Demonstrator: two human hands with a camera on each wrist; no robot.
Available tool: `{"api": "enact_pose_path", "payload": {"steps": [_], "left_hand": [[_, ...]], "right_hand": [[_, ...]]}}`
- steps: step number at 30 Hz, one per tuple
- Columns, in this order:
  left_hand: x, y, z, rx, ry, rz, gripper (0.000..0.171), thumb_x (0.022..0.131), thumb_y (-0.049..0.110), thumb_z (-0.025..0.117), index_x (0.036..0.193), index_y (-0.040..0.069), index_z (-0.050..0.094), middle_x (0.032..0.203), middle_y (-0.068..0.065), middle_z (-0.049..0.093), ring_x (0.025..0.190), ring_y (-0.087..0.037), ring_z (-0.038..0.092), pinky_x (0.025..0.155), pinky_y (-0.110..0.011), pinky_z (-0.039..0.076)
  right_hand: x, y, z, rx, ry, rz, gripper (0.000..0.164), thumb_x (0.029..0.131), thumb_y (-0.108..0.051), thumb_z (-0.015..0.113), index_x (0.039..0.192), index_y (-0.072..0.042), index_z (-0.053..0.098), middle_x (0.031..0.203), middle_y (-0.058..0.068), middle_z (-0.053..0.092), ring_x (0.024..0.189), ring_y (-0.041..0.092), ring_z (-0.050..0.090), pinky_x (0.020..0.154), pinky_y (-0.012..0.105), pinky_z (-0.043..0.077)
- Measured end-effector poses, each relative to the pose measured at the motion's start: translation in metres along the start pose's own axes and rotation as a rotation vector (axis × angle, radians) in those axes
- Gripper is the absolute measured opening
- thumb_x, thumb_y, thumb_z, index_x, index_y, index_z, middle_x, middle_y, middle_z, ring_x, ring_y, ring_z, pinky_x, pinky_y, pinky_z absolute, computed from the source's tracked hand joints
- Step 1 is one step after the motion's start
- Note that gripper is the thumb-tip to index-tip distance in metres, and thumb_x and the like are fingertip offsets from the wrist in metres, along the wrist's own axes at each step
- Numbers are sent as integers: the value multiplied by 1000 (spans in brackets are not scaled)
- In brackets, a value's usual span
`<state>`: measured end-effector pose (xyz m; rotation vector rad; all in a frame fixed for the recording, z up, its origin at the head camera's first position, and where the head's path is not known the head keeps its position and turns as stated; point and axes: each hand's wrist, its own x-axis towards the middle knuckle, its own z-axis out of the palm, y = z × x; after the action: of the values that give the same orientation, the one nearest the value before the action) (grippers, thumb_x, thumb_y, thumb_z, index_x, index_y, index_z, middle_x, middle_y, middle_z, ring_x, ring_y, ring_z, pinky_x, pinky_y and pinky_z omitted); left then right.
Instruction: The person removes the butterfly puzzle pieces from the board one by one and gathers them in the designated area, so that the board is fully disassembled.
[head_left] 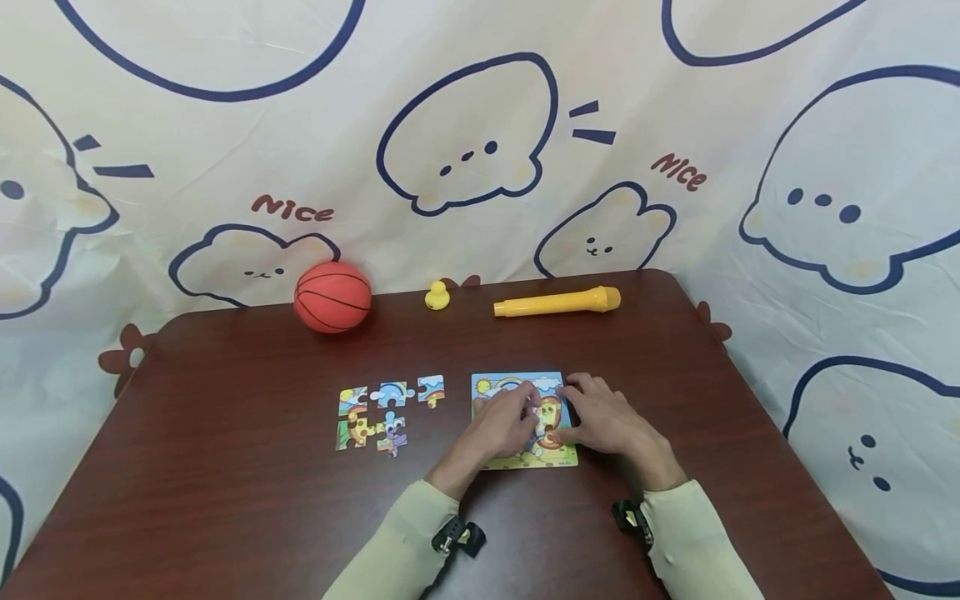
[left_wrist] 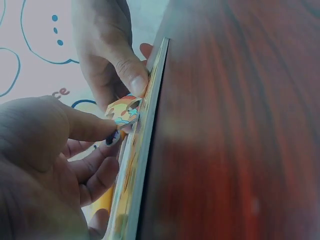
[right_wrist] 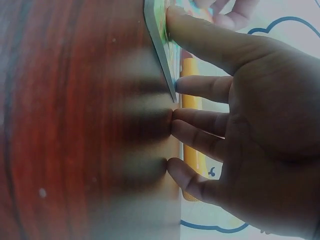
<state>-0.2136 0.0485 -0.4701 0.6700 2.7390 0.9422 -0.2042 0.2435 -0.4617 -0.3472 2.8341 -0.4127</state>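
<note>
My left hand (head_left: pixel 504 423) is over the puzzle board (head_left: pixel 551 457), a square with a cartoon picture and a sun in its corner. In the left wrist view, its thumb and fingers pinch a small colourful puzzle piece (left_wrist: pixel 125 114), which stands tilted off the board. My right hand (head_left: pixel 609 419) rests at the board's right edge with its fingers spread. The right wrist view shows its thumb (right_wrist: pixel 192 31) on the board's face and other fingertips on the table. Left of the board lie several loose puzzle pieces (head_left: pixel 392 395), picture side up.
Along the back of the brown table (head_left: pixel 225 467) are a red basketball (head_left: pixel 333 297), a yellow rubber duck (head_left: pixel 437 296) and a yellow toy microphone (head_left: pixel 558 302). A white cloth (head_left: pixel 465 242) with cartoon drawings hangs behind and beside the table.
</note>
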Motion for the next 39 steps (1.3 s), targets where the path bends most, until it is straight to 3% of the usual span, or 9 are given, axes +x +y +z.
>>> {"api": "enact_pose_path", "payload": {"steps": [3,11,14,19,27,33,39], "left_hand": [[-3,-4,-5,-9,16,18,12,96,19,53,105,24,58,71,13,55,66,-6,49,80,-44,30],[-15,-18,-19,-16,34,21,14,96,20,55,106,25,63,76,14,60,65,-6,50,74,-37,26],[-20,-25,-23,-43,39,32,15,96,19,55,107,23,64,75,11,59,63,-7,49,72,-35,32],[-29,-34,-32,-92,37,46,16,96,18,56,109,19,65,78,6,57,60,-8,47,58,-27,39],[-40,-48,-42,-61,34,-2,16,94,19,60,109,17,65,78,6,58,65,-10,48,60,-27,39],[-48,-61,-53,-33,65,-75,10,93,20,64,102,19,62,77,7,57,67,-11,49,63,-29,40],[-56,-74,-63,15,99,-129,7,91,21,66,97,20,62,75,9,57,71,-11,51,73,-35,41]], "right_hand": [[0,-1,0,1,2,0,74,80,-48,74,140,-11,50,147,14,40,133,33,37,101,61,35],[0,0,0,0,-1,11,77,79,-52,74,139,-11,50,147,14,40,133,33,37,103,61,34],[-1,0,-1,3,-1,14,76,79,-52,74,139,-11,51,148,14,40,133,32,37,103,61,34],[-2,-1,-1,11,6,15,71,80,-46,75,138,-12,52,147,14,40,133,32,37,104,61,34],[-3,0,-1,1,10,29,73,78,-47,76,137,-11,53,146,14,41,131,33,38,104,61,34],[-2,-1,0,10,5,26,74,78,-48,76,138,-12,52,147,13,40,131,32,37,104,61,34],[0,0,-1,7,7,28,74,78,-48,76,138,-12,52,147,13,41,131,32,38,103,60,34]]}}
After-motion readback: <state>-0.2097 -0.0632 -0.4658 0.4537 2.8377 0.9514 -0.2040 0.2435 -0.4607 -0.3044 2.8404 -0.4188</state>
